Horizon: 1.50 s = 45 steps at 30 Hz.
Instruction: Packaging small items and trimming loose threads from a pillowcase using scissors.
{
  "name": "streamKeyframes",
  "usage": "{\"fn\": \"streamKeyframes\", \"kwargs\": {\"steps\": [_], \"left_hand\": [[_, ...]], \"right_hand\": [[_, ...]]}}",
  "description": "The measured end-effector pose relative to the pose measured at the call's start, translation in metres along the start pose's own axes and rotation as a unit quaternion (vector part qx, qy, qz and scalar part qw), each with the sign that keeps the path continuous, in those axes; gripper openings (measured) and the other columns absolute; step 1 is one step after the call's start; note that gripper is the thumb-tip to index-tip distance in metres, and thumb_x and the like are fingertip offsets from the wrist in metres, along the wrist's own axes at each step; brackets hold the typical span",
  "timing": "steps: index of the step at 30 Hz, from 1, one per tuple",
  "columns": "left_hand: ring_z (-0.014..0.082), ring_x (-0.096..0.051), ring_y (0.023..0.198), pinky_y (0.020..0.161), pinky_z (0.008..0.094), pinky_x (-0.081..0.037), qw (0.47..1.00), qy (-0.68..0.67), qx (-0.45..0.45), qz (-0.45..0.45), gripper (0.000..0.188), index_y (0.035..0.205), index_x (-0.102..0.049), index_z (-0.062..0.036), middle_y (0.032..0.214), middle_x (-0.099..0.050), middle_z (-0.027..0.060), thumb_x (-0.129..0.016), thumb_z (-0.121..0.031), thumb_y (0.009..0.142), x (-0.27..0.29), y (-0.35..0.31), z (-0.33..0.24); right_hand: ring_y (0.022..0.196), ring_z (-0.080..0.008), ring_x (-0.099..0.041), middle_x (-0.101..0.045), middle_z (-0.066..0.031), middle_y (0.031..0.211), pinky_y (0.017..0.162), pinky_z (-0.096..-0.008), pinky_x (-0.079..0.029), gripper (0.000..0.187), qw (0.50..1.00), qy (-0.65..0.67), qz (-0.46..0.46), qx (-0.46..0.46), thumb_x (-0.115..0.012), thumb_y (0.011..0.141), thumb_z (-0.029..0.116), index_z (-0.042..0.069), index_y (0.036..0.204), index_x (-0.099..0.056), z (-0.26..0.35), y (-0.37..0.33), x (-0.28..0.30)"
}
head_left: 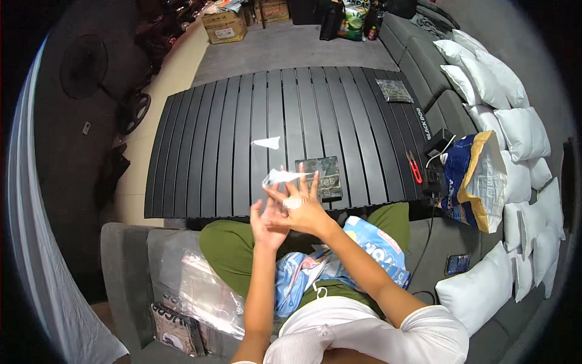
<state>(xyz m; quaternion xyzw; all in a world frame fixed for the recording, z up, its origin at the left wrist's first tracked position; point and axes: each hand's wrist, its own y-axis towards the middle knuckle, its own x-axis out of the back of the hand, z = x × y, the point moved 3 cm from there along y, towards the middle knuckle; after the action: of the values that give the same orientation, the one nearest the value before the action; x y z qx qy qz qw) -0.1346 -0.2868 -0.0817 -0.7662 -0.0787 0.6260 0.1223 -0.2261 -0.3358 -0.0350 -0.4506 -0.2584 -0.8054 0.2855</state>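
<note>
My right hand [306, 212] is raised over the table's near edge, its fingers spread. Crossing in front of it is my left hand [268, 225], palm turned up and fingers apart, close to or touching the right one. A thin, shiny clear plastic film [282, 176] lies along the fingertips; whether either hand grips it cannot be made out. Under the right fingers is a dark patterned flat packet [330, 182] on the black slatted table [206, 145]. Farther back, a small white shiny scrap [267, 142] shows above the slats, possibly a reflection.
A second dark packet [394, 91], red-handled thread snips [414, 167] and a black charger [439, 143] are at the table's right. Beyond it stand an open blue bag [470, 176] and white pillows [524, 133]. A blue plastic bag [376, 246] covers my lap; clear-wrapped notebooks [176, 327] sit left.
</note>
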Motion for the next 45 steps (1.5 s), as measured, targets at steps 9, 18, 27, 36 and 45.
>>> {"fn": "streamKeyframes", "kwargs": {"steps": [9, 18, 27, 36, 45], "left_hand": [[0.0176, -0.059, 0.089, 0.076, 0.0358, -0.048, 0.990, -0.132, 0.047, -0.036, 0.018, 0.098, -0.064, -0.0189, 0.093, -0.065, 0.0015, -0.052, -0.027, 0.089, 0.023, 0.004, -0.016], [0.0136, -0.061, 0.082, 0.081, 0.0339, -0.046, 0.981, -0.133, 0.112, 0.091, 0.022, 0.095, -0.064, -0.0114, 0.084, -0.066, -0.0028, -0.047, -0.023, 0.090, 0.004, 0.026, -0.002], [0.0137, -0.064, 0.075, 0.083, 0.0342, -0.048, 0.989, 0.028, 0.140, -0.047, 0.017, 0.096, -0.061, -0.0069, 0.081, -0.067, -0.0007, -0.054, -0.020, 0.088, 0.022, 0.106, -0.016], [0.0225, -0.059, 0.093, 0.081, 0.0361, -0.050, 0.961, 0.244, 0.126, -0.042, 0.058, 0.122, -0.046, -0.0055, 0.110, -0.058, 0.0122, -0.046, -0.052, 0.086, 0.008, 0.117, -0.017], [0.0199, -0.053, 0.105, 0.088, 0.0303, -0.044, 0.940, 0.325, 0.101, -0.003, 0.059, 0.134, -0.033, -0.0142, 0.121, -0.051, 0.0124, -0.061, -0.030, 0.084, -0.009, 0.084, 0.004]], "right_hand": [[0.136, -0.0367, -0.006, -0.016, -0.0156, 0.146, 0.108, -0.0469, -0.006, 0.077, 0.953, 0.279, -0.059, 0.104, -0.062, 0.076, 0.034, 0.008, 0.139, -0.026, 0.001, -0.027, -0.010], [0.125, -0.0294, -0.038, -0.042, -0.0167, 0.133, 0.106, -0.0434, -0.025, 0.055, 0.153, 0.982, -0.103, -0.040, -0.052, 0.086, 0.034, 0.002, 0.129, -0.039, -0.055, -0.042, -0.004], [0.092, -0.0243, -0.062, -0.066, -0.0078, 0.092, 0.088, -0.0414, -0.046, 0.014, 0.291, 0.920, -0.086, -0.246, -0.054, 0.084, 0.010, 0.005, 0.094, -0.062, -0.145, -0.001, -0.021], [0.089, -0.0237, -0.061, -0.066, -0.0075, 0.095, 0.086, -0.0395, -0.046, 0.017, 0.296, 0.908, -0.117, -0.273, -0.052, 0.082, 0.010, 0.004, 0.095, -0.060, -0.192, 0.036, -0.054], [0.088, -0.0225, -0.062, -0.065, -0.0087, 0.100, 0.079, -0.0383, -0.048, 0.019, 0.352, 0.836, -0.186, -0.377, -0.043, 0.086, 0.017, 0.006, 0.094, -0.057, -0.198, 0.048, -0.053]]}}
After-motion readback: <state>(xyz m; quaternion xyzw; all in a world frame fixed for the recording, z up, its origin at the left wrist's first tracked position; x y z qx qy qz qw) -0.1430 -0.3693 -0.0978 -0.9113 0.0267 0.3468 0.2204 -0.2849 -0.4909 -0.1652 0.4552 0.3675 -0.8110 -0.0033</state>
